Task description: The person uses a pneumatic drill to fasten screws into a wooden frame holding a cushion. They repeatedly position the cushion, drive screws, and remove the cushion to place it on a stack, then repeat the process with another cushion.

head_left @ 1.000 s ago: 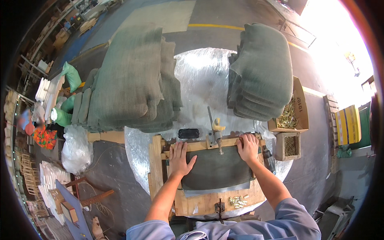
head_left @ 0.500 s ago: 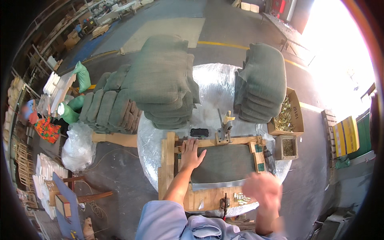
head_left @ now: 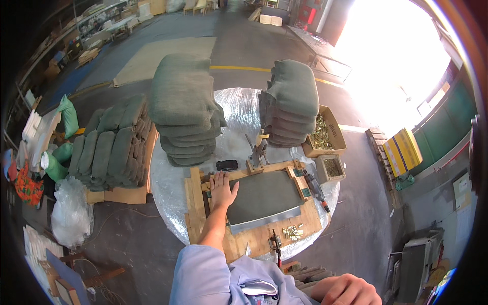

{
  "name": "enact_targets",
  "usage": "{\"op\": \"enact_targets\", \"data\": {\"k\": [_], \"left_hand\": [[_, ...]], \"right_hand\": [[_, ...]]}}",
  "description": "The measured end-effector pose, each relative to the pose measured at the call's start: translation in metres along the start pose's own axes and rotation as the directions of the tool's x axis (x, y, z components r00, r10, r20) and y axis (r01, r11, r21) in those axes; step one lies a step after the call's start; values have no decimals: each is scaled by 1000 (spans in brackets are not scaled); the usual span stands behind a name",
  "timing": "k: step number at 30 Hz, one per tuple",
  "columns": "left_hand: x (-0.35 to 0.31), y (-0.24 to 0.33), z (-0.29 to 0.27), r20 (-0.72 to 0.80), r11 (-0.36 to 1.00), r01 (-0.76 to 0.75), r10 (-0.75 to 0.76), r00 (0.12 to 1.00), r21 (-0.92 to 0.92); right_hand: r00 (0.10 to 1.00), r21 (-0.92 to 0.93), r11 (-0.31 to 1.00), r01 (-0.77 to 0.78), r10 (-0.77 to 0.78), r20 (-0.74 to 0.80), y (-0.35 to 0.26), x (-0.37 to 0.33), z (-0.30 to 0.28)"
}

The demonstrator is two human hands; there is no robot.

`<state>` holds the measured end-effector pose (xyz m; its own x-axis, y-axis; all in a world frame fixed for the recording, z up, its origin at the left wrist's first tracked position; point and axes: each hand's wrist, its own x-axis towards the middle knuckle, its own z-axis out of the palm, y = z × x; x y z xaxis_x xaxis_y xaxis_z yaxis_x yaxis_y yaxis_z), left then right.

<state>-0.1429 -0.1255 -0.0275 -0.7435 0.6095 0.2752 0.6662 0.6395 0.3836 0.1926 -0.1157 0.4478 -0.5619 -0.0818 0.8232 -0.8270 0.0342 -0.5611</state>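
Left hand (head_left: 221, 193) is lying flat at the far left corner of a dark grey-green sheet (head_left: 267, 195), its fingers straight and nearly together, thumb standing apart, fingertips reaching toward the far wooden bar. The sheet is lying inside a wooden frame (head_left: 195, 189) on a round, film-wrapped table (head_left: 170, 190); a pale strip (head_left: 264, 219) is showing along its near edge. Right hand (head_left: 351, 291) is hanging low at the bottom edge, well apart from the sheet, its fingers bending; the tips are running out of view, so cannot tell if they are closing on anything. A metal clamp (head_left: 258, 151) with a yellow part is standing at the frame's far side; a second, dark clamp (head_left: 275, 241) is sitting at the near edge, small brass-coloured pieces (head_left: 293, 232) lying just right of it. A dark power tool (head_left: 315, 188) is resting along the right side. Beyond, two stacks of similar fabric pieces, left (head_left: 183, 96) and right (head_left: 292, 94), are rising, with an open cardboard box (head_left: 335, 134) sitting beside the right one.
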Motion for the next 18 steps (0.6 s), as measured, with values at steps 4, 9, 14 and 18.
{"op": "enact_targets", "data": {"k": [4,9,14,18], "left_hand": [[0,3,1,26,1000,7,-7,1000,-11],[-1,4,2,22,1000,-12,13,1000,-27],[-2,3,1,54,1000,-2,3,999,-17],[1,4,0,31,1000,-9,9,999,-1]], "right_hand": [[991,-31,994,102,-99,85,-6,-3,5],[988,-17,992,129,-127,86,1,-1,9],[986,10,989,146,-146,80,5,-2,7],[984,24,987,161,-163,70,9,-3,3]]}}
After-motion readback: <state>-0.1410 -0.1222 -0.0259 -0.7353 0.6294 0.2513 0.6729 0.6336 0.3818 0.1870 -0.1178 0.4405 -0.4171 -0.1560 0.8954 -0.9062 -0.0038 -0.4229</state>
